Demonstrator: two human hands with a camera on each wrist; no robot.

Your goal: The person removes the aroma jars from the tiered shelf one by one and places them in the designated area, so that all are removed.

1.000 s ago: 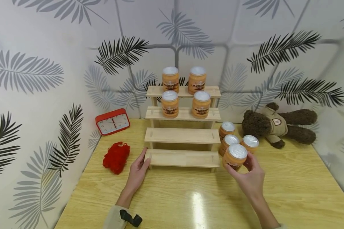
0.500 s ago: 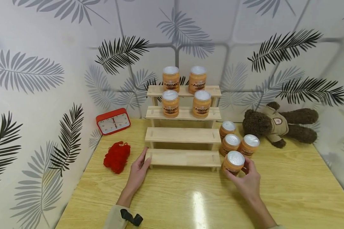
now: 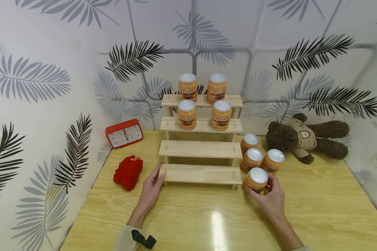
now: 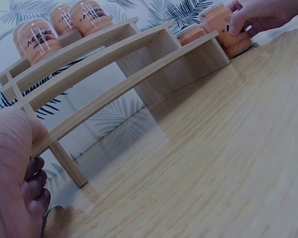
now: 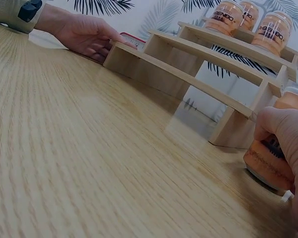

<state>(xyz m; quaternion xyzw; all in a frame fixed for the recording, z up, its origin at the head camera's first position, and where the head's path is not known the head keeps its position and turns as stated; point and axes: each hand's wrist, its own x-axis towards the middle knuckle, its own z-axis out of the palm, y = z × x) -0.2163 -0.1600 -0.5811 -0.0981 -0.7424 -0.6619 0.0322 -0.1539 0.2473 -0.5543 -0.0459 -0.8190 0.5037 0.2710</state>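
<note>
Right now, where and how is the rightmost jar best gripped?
The rightmost jar seems best gripped round its side, below the silvery top, from the right: its body is round and upright, with another jar close on its left and the front jar, in the right hand, at its front left.

1. "A-BEN," final letters blurred, fronts the left jar (image 3: 187, 88) and right jar (image 3: 216, 89) atop the wooden stand (image 3: 200, 149).
2. The same lettering marks the lower left jar (image 3: 186, 115) and lower right jar (image 3: 221, 116).
3. An "A" shows on the nearest jar (image 4: 238, 40) at right.
4. Numerals including 10 and 8 ring the red clock (image 3: 124, 135) at left.
5. A teddy bear (image 3: 282, 136), far right, wears an unreadable patch (image 3: 304, 134).
</note>
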